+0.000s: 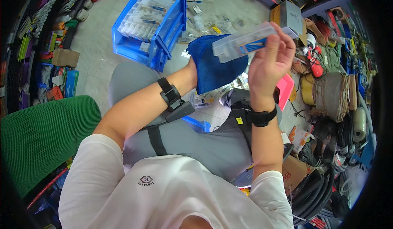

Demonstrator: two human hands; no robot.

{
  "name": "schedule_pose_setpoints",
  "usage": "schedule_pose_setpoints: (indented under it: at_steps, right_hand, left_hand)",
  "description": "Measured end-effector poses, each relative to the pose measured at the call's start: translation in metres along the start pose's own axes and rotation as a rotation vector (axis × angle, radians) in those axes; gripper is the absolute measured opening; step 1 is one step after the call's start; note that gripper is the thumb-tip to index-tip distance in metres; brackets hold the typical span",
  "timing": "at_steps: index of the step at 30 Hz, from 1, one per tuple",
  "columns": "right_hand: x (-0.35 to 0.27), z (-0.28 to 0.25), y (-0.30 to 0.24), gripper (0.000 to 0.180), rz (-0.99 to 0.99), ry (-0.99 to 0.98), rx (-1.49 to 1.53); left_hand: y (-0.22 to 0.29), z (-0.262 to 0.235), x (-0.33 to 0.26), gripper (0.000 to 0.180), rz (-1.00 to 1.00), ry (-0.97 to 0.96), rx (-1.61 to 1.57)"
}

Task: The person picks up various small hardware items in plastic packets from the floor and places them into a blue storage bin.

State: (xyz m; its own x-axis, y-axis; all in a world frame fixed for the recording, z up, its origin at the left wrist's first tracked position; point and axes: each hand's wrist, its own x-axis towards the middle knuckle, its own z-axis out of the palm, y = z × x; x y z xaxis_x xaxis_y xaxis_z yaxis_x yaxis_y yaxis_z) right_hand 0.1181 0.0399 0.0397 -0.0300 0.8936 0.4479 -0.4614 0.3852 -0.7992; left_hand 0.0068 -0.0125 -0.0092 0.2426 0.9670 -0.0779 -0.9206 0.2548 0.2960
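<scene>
"Where's the clear plastic case?"

"Up in front of me, above my lap, tilted, with its blue label facing me. My right hand has it by the right end, thumb in front and fingers behind."

"And your left hand?"

"Mostly hidden by the blue cloth, so I can't tell if it's spread or closed under there. The case overlaps the cloth from here; whether they touch, I can't say."

"How would you handle it well?"

"I'd pinch the case lightly at that end, since thin plastic probably flexes and might pop open. I'd have the cloth flat over my palm, with no loose fold to snag a corner, and bring it squarely against the broad face."

"What's around you?"

"Beyond my left forearm, a blue plastic bin with a stack of clear cases inside. Small packages lie on the floor past the cloth, and a green mesh chair back stands at my left."
</scene>
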Motion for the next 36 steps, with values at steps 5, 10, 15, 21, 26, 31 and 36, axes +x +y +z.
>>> schedule_pose_setpoints:
  at_steps: [5,10,15,21,26,31,36]
  right_hand:
    - [0.012,-0.016,-0.006,0.02,-0.023,0.032,0.055]
    - [0.002,-0.012,-0.001,0.028,0.025,-0.277,-0.185]
    - [-0.01,0.002,0.019,0.027,0.061,-0.31,-0.229]
    - [0.005,-0.017,0.031,0.031,-0.044,-0.306,-0.719]
    - [-0.01,-0.007,0.008,0.031,-0.126,-0.443,-0.958]
    - [-0.021,-0.004,0.017,0.031,0.122,-0.478,-0.771]
    - [-0.02,0.004,0.013,0.038,0.196,-0.44,-0.815]
  left_hand:
    - [0.012,0.013,0.004,0.033,0.461,-0.009,1.442]
    - [0.019,-0.008,0.003,0.034,0.527,-0.031,1.464]
    - [0.003,-0.018,0.001,0.038,-0.028,-0.048,0.063]
    - [-0.004,-0.021,-0.002,0.034,0.036,0.135,0.242]
    - [0.004,-0.012,-0.001,0.018,0.198,0.251,0.292]
    - [0.002,-0.027,-0.001,0.026,0.164,0.3,0.212]
    - [0.0,-0.025,0.0,0.034,0.155,0.259,0.177]
